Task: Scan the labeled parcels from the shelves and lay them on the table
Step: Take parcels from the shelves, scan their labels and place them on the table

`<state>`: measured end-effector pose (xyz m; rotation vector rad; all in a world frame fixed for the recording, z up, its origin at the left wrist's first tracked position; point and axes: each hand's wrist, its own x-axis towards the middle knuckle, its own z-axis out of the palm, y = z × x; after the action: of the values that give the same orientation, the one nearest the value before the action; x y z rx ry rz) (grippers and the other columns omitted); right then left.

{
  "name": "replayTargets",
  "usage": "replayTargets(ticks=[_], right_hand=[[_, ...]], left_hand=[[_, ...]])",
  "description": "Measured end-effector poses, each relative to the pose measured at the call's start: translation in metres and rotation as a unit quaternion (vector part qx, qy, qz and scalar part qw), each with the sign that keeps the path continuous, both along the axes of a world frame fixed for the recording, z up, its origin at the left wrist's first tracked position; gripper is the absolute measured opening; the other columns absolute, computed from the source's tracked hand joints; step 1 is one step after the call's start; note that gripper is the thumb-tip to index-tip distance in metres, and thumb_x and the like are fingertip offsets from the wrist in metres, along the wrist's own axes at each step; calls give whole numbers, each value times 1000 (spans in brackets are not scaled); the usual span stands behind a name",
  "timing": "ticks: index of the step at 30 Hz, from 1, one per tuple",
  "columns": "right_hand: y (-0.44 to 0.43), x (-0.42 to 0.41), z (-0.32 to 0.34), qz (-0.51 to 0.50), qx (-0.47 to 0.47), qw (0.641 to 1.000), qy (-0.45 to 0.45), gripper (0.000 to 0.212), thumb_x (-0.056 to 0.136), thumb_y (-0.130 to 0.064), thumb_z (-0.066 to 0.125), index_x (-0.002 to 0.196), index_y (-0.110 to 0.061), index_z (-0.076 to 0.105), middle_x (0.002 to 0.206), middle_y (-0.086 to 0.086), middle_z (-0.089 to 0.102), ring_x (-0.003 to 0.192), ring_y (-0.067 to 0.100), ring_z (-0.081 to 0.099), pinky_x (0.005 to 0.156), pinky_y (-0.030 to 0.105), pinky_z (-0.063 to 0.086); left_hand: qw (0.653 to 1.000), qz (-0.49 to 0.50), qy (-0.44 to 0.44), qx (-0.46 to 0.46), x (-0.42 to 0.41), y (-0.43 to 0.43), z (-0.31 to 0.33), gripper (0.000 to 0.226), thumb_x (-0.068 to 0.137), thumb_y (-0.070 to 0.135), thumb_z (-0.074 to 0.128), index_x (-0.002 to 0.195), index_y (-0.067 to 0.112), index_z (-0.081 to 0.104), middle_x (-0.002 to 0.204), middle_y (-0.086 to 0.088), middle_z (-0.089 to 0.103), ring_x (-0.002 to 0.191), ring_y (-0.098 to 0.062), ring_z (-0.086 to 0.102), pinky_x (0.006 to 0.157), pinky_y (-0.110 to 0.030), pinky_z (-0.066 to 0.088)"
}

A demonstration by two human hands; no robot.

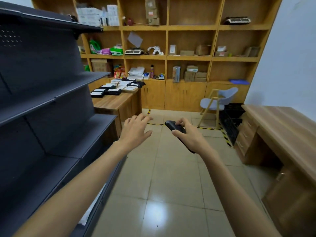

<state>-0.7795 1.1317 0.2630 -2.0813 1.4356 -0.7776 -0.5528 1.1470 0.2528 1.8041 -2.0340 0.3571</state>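
Observation:
My right hand [189, 134] is shut on a black handheld scanner [175, 128], its head pointing up and left over the floor. Beside it, my left hand [136, 129] is open with fingers spread and holds nothing. Several labeled parcels [116, 87], black and white, lie on the wooden table [112, 101] ahead, beyond both hands. The dark grey metal shelves [51, 100] on my left show bare boards; a white item [92, 207] lies partly hidden on the lowest board behind my left forearm.
A large wooden wall unit [188, 57] with boxes and goods fills the back. A grey chair [218, 100] and black crates [232, 117] stand at the right, next to a wooden desk [282, 130]. Yellow-black tape [206, 128] marks the tiled floor.

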Motion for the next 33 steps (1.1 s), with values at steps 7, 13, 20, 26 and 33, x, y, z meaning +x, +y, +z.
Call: replayTargets(ticks=[7, 13, 20, 26, 33], right_hand=[[-141, 23, 12, -35, -1, 999, 7, 31, 98, -35, 59, 124, -22, 48, 130, 7, 58, 96, 24, 58, 71, 34, 40], [-253, 47, 17, -52, -19, 998, 11, 31, 97, -37, 60, 123, -24, 47, 133, 5, 57, 101, 25, 57, 82, 39, 47], [-372, 70, -26, -41, 27, 999, 15, 32, 97, -36, 60, 123, -23, 49, 134, 6, 58, 104, 26, 58, 87, 41, 48], [-502, 93, -50, -7, 54, 998, 9, 32, 97, -36, 60, 124, -24, 48, 134, 5, 56, 104, 26, 58, 89, 43, 49], [-705, 122, -25, 49, 31, 998, 4, 27, 98, -37, 58, 120, -26, 45, 131, 4, 56, 95, 26, 60, 66, 32, 44]], left_hand=[[999, -39, 11, 5, 24, -160, 16, 48, 93, 41, 60, 139, 29, 47, 134, 5, 52, 120, -21, 53, 93, -39, 42], [998, -55, 23, 11, 43, -282, 9, 48, 94, 41, 60, 138, 31, 46, 135, 7, 52, 122, -19, 50, 92, -38, 43], [995, -48, 8, 81, 71, -390, -40, 51, 94, 42, 58, 142, 30, 43, 135, 5, 50, 123, -22, 49, 95, -37, 39], [994, -23, -10, 103, 97, -508, -61, 53, 94, 42, 57, 143, 30, 42, 139, 5, 49, 123, -23, 48, 97, -39, 38], [993, 41, -80, 72, 128, -683, -46, 53, 91, 41, 60, 140, 31, 43, 136, 3, 50, 120, -25, 51, 97, -40, 41]])
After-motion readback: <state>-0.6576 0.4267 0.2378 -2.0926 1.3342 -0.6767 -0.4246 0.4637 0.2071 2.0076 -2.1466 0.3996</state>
